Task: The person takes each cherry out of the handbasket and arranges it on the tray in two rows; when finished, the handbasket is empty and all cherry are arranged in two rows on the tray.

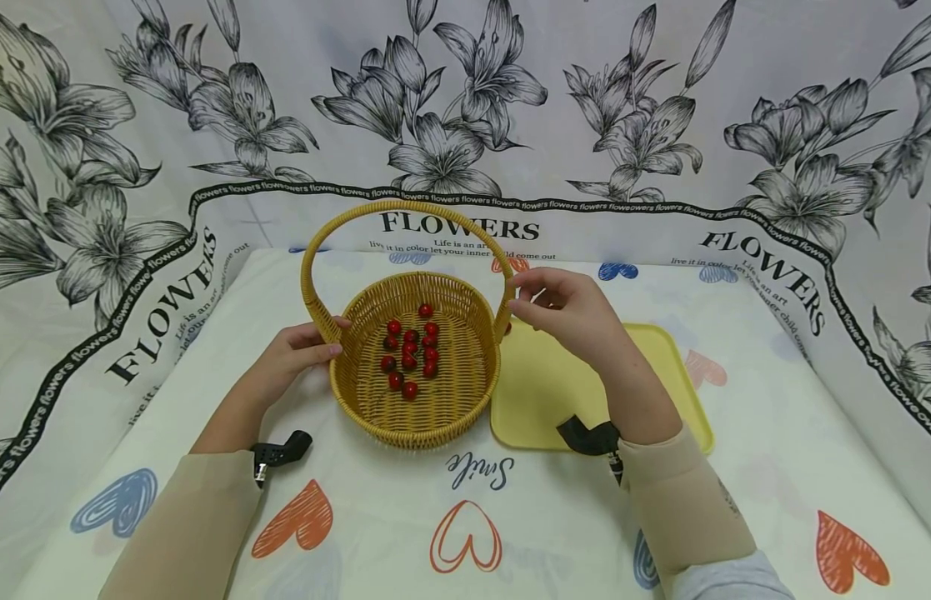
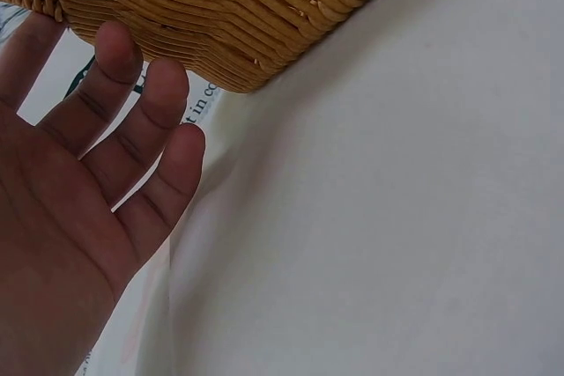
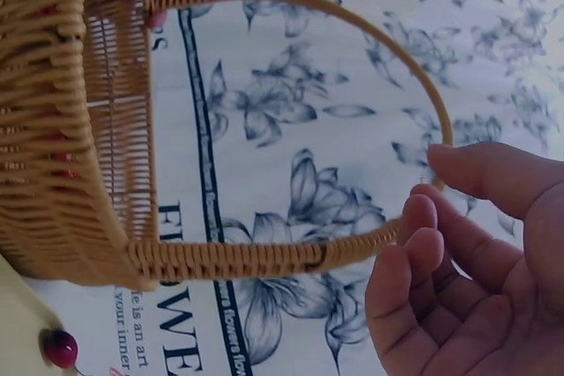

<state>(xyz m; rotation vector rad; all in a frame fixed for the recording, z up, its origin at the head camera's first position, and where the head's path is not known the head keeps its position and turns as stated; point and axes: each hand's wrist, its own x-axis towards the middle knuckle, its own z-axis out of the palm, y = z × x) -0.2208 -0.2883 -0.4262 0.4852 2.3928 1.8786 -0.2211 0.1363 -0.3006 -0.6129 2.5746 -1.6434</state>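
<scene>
A yellow-brown wicker basket (image 1: 416, 425) with a tall arched handle (image 1: 408, 206) stands upright, several dark red cherries (image 1: 409, 390) lying on its floor. My left hand (image 1: 296, 358) pinches the basket's left side at the foot of the handle; its other fingers (image 2: 163, 90) spread below the rim in the left wrist view. On the opposite side, my right hand (image 1: 566, 312) has its thumb and index fingertips right at the handle. A gap shows between that thumb and the bent fingers (image 3: 423, 248) in the right wrist view, with the handle passing behind them.
A pale yellow tray (image 1: 536, 408) lies right of the basket, partly under my right forearm. One more cherry (image 3: 60, 348) shows at the tray beside the basket. White cloth (image 1: 390, 525) printed with hearts covers the table, and a flower-printed curtain (image 1: 630, 100) hangs behind.
</scene>
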